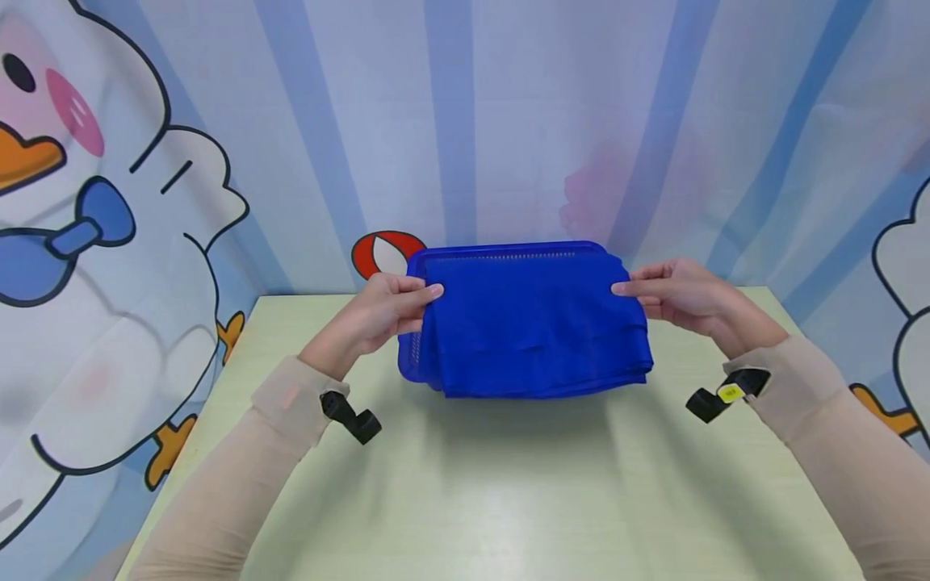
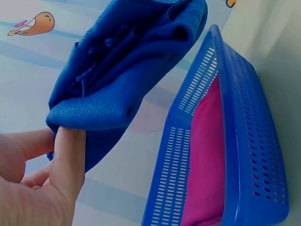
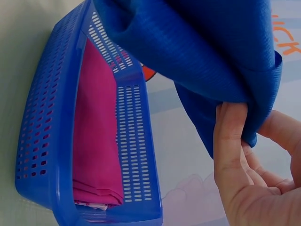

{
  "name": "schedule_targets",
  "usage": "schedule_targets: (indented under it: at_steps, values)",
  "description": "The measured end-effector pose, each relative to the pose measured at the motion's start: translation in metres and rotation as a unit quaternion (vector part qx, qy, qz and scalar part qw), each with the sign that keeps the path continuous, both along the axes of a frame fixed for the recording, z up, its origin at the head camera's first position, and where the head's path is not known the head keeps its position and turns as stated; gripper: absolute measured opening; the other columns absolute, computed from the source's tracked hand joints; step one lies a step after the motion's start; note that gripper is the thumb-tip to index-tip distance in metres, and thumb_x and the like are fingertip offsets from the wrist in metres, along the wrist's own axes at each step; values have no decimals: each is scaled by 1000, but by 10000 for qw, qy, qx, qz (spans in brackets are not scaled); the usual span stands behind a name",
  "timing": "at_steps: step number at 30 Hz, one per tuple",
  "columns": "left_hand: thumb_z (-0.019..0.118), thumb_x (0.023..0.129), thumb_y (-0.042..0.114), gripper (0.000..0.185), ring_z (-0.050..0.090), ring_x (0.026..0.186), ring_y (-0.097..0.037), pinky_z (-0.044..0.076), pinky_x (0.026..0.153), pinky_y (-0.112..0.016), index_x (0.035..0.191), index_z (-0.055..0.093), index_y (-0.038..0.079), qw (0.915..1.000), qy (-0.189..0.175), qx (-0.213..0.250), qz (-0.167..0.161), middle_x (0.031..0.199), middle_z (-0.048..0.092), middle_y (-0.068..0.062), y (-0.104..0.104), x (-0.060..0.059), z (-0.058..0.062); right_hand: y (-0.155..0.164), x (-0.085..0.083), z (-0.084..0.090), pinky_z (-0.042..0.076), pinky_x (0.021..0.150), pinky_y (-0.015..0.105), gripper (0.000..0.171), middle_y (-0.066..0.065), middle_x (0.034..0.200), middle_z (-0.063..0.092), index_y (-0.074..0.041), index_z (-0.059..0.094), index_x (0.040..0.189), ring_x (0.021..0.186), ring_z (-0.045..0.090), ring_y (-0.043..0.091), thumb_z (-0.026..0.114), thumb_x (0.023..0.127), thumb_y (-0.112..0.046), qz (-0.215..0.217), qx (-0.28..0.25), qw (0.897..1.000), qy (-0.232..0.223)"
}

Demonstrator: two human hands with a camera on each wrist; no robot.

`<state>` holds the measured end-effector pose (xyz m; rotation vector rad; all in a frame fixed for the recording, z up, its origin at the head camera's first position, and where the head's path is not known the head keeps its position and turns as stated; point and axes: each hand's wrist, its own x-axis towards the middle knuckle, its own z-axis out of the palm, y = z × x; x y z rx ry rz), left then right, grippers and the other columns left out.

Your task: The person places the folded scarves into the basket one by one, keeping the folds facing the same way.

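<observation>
A folded blue cloth (image 1: 530, 323) hangs between the two hands, held up in front of and over a blue basket (image 1: 410, 363). My left hand (image 1: 388, 311) pinches its left upper edge between thumb and fingers. At the opposite edge, my right hand (image 1: 679, 294) pinches the cloth the same way. Both wrist views show the cloth's folded layers above the basket's rim. Inside the basket lies a folded magenta cloth (image 3: 96, 127), also seen in the left wrist view. In the head view the blue cloth hides most of the basket.
The basket has slotted walls and stands on a pale wooden table (image 1: 508, 500) near its back edge. Behind it hangs a curtain (image 1: 508, 121) printed with blue stripes and cartoon ducks. A black wrist camera (image 1: 352, 415) sits on the left sleeve, another on the right.
</observation>
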<state>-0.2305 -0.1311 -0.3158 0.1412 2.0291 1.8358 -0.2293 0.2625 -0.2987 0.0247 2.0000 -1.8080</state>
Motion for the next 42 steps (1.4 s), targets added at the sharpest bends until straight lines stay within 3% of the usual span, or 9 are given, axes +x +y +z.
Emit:
schedule_targets:
  at_steps: [8,17,30,34,38,42]
  values:
    - [65,99,23,25,50,58,-13,54,62,-18,81,64,6,9998,12,-97,145,65,49,-2,3,-8,1,0,-10,3,58,73,24,17,-1,78,67,-11,73,80,70,67,12,68,96,-13,-110,-25,9999,-112]
    - [65,99,23,27,53,59,-12,56,66,-20,77,60,7,9998,25,-61,198,64,50,-1,4,-17,2,-3,-20,5,54,63,22,15,-3,68,58,-12,74,79,58,54,12,71,94,-14,-296,-6,9993,-209]
    - [66,98,25,25,46,59,-13,55,67,-20,82,59,6,9991,-29,-242,333,64,43,0,5,-31,0,-7,-32,6,56,66,21,15,-2,73,62,-13,73,81,61,60,11,69,95,-13,-332,187,9992,-100]
    - [65,98,25,23,48,61,-12,57,71,-21,104,66,2,9986,-46,-345,405,67,46,1,5,-35,-1,-8,-37,5,57,68,22,11,-2,80,62,-13,71,83,63,60,10,71,94,-13,-346,285,9990,-49]
    - [64,99,26,43,52,67,-11,58,77,-22,134,60,2,9976,-97,-510,456,74,50,1,5,-39,-2,-8,-41,3,57,67,23,10,-2,80,60,-13,71,84,61,58,10,71,94,-14,-348,343,9988,-38]
    - [64,99,27,51,52,74,-12,57,83,-25,142,53,2,9971,-160,-601,446,83,51,0,6,-44,-3,-8,-46,2,57,66,22,11,-2,77,62,-13,71,83,60,59,10,71,94,-13,-355,310,9988,-129]
